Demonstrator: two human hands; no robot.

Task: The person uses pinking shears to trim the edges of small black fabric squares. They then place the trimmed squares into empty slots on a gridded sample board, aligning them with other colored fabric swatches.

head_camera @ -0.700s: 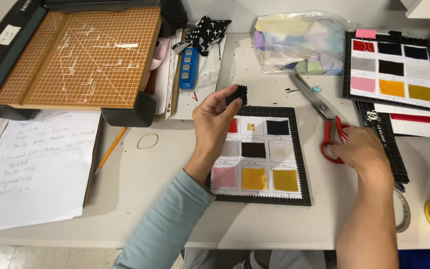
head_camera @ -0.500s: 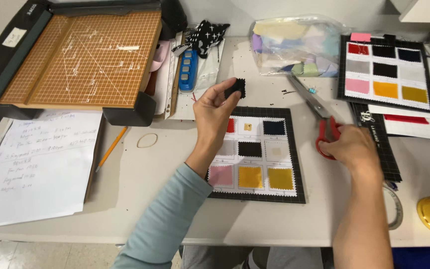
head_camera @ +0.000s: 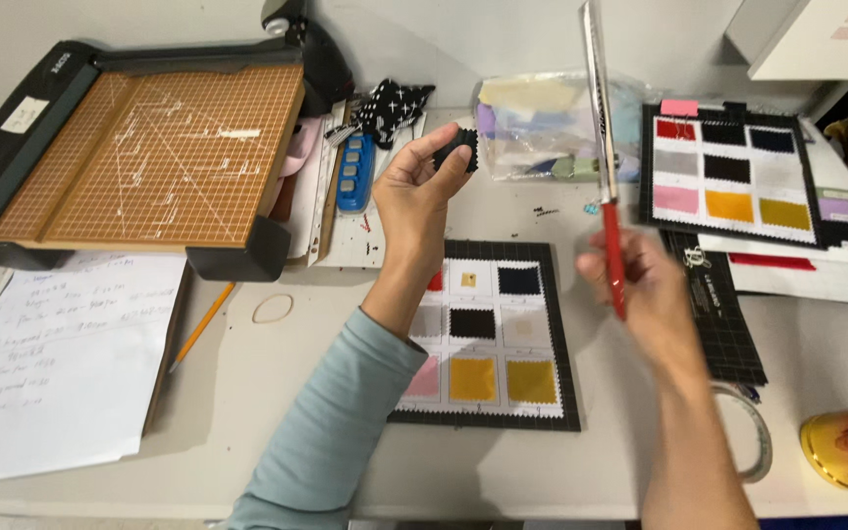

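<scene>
A handwritten sheet of paper point(head_camera: 51, 363) lay at the far left, below a paper trimmer point(head_camera: 149, 157) bearing a small white label. The left hand point(head_camera: 414, 201) was raised, its thumb and fingertips pinching a small black fabric swatch point(head_camera: 460, 149) above the black swatch card point(head_camera: 488, 339) of coloured squares. A clear plastic bag point(head_camera: 542, 128) held pale fabric scraps. The blurred right hand point(head_camera: 640, 285) was wrapped around red-handled scissors point(head_camera: 603, 157), blades upright. A second swatch card point(head_camera: 728, 177) carried a pink tab.
</scene>
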